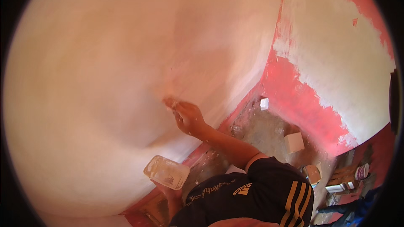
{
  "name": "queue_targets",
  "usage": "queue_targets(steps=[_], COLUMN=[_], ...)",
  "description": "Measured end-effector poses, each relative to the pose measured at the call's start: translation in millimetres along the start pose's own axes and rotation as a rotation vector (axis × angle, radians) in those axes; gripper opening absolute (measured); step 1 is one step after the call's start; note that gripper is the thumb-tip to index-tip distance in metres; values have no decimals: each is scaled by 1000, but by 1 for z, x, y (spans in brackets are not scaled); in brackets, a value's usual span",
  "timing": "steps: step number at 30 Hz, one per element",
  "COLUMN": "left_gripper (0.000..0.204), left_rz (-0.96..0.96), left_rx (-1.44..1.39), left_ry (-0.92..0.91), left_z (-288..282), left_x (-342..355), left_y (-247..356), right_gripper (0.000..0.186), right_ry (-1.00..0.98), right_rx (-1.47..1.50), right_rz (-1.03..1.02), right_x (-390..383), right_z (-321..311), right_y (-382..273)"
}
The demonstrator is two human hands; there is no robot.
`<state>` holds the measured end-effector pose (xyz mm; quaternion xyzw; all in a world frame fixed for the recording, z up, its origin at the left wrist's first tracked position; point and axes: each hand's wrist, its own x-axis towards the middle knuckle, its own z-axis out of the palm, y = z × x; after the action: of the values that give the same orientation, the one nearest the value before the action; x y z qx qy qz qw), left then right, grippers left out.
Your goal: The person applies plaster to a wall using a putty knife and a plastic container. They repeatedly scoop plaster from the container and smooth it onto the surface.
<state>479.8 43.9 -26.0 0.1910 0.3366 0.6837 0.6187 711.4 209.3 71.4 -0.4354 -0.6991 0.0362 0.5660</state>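
Note:
In my left hand (169,192), a shallow clear plastic tub (167,172) with rounded corners is held from below. Whitish residue smears its inside. My right arm reaches up and across to the pale, coated wall (105,59). My right hand (186,115) is closed near the wall surface, its fingers drawn together and specked with white. Whatever lies between those fingertips, if anything, is too blurred to make out. A soft shadow falls on the wall around the hand.
An adjoining pink wall (290,80) carries a large uneven cream patch (332,50). On the floor are a small white container (264,104), a cardboard box (294,142) and a bucket (362,171) beside wooden pieces. Another person in blue (366,204) is at the lower right.

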Motion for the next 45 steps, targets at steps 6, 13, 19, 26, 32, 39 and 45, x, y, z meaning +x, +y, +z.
queue_targets(steps=[6, 13, 19, 26, 32, 39, 45], left_gripper=[59, 70, 65, 80, 69, 75, 74], left_rz=[62, -75, -122, -121, -108, -74, -21], left_rx=[152, 119, -26, 55, 20, -7, -32], left_ry=[-102, -85, -2, -128, 62, 183, 147], left_z=[-36, 14, 92, 189, 273, 288, 267], left_x=[-2, -2, 1, 19, 41, 51, 72], left_y=[5, -19, -41, -71, -139, -175, -196], right_gripper=[40, 17, 32, 27, 34, 43, 46], right_ry=[601, 703, -75, 721, 627, -43, 372], right_rx=[399, -230, 223, 566, 425, 744, 509], right_rz=[262, 293, -27, 850, 593, 373, 580], right_x=[42, 76, -57, -25, 46, -5, 12], right_z=[-126, -68, -20, -218, -241, -152, -145], right_y=[139, 106, 40, 278, 338, 194, 276])
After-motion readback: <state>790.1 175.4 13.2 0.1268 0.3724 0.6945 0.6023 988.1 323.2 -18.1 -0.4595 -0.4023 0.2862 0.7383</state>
